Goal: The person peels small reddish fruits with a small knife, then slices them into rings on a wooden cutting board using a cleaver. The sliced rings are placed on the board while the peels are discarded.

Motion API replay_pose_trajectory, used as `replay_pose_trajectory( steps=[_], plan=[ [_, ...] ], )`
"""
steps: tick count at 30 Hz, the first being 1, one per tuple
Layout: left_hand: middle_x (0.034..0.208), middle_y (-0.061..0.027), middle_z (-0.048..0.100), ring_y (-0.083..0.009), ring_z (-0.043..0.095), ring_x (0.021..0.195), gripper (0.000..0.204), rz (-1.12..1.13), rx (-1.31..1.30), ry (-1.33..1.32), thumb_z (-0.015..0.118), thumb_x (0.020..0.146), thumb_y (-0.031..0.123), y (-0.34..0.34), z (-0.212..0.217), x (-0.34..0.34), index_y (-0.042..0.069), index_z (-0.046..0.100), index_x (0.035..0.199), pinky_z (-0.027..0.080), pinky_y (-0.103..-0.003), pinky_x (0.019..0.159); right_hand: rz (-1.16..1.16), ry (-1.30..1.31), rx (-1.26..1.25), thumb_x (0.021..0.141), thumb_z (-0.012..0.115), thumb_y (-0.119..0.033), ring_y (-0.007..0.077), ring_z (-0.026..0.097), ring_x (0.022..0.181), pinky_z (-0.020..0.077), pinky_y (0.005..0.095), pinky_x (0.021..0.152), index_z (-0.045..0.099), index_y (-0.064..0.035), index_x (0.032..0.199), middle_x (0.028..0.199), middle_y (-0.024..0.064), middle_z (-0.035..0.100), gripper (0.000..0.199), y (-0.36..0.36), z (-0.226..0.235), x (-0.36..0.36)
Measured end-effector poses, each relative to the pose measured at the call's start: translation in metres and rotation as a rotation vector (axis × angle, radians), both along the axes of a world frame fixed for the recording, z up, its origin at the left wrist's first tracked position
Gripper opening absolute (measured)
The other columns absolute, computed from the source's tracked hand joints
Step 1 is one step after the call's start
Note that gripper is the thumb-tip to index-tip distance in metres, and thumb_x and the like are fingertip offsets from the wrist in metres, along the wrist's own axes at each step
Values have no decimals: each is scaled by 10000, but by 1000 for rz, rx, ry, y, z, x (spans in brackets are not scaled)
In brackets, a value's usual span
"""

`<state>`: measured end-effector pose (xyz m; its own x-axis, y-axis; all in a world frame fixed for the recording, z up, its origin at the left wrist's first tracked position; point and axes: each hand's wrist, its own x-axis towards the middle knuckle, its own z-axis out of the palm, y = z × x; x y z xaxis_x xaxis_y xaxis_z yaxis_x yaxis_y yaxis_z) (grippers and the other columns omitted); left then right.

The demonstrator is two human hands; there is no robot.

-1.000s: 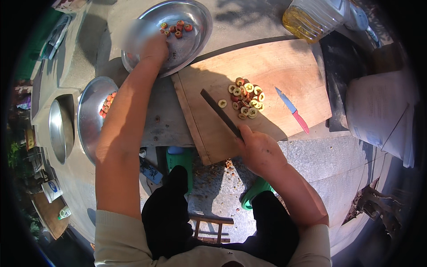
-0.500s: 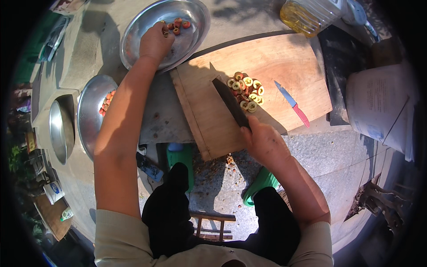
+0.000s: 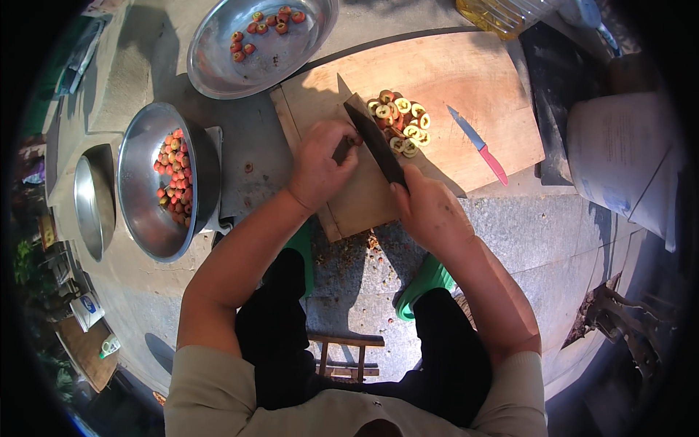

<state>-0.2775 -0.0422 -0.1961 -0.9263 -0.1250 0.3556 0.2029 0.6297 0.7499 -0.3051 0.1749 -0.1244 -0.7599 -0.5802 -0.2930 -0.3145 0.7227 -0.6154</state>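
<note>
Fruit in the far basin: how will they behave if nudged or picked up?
The fruit will likely roll when nudged, since they look roundish and sit loose. The basin's raised sides should probably keep gentle rollers inside. Skins may be slippery, as they look smooth, though texture is hard to tell.

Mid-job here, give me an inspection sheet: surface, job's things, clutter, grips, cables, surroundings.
Surface: wooden board, partly sunlit.
Job's things: sliced fruit piled on the board; small red fruits in the oval basin and deep bowl.
Clutter: red-handled knife on the board, right of the sliced fruit; scraps on the ground.
Grips: right grip holds the large knife; left grip curled beside its blade, contents unclear.
Cables: nothing seen.
Surroundings: bottle of yellow liquid beyond the board, white bucket to the right, wooden stool below.
</note>
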Motion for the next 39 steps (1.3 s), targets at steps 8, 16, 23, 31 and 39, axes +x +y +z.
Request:
replay_pose_trajectory(
  steps=[8,16,23,31,39],
  plan=[
    [968,-127,650,-298,683,905,192,33,199,-22,698,809,-56,2,-5,5,46,644,961,567,-372,785,-13,27,12,1015,571,-205,491,663,778,508,578,685,533,-10,1020,784,278,667,198,-4,5,1],
    [964,-129,652,-278,697,863,170,47,121,-21,702,832,-47,0,2,7,43,659,970,577,-355,758,-25,-41,11,1009,589,-157,506,654,787,499,584,675,562,-10,1045,794,297,659,154,-6,18,9],
    [946,-126,653,-279,700,842,164,52,91,-26,707,832,-41,0,3,6,45,662,963,578,-356,747,-8,-8,23,1014,575,-185,499,665,764,515,590,679,531,-8,1011,784,290,666,183,-7,20,7],
    [937,-128,657,-296,698,846,174,57,95,9,712,821,-39,0,0,6,51,662,961,568,-371,729,10,-32,60,1018,556,-193,493,670,758,519,588,683,520,-4,991,771,282,668,194,-10,22,4],
    [922,-135,651,-327,679,862,173,76,116,-29,713,807,-23,1,2,5,50,657,953,556,-396,744,46,26,133,1027,558,-242,510,662,834,500,597,714,551,-15,1034,815,295,670,226,-28,14,-8]
  ],
)
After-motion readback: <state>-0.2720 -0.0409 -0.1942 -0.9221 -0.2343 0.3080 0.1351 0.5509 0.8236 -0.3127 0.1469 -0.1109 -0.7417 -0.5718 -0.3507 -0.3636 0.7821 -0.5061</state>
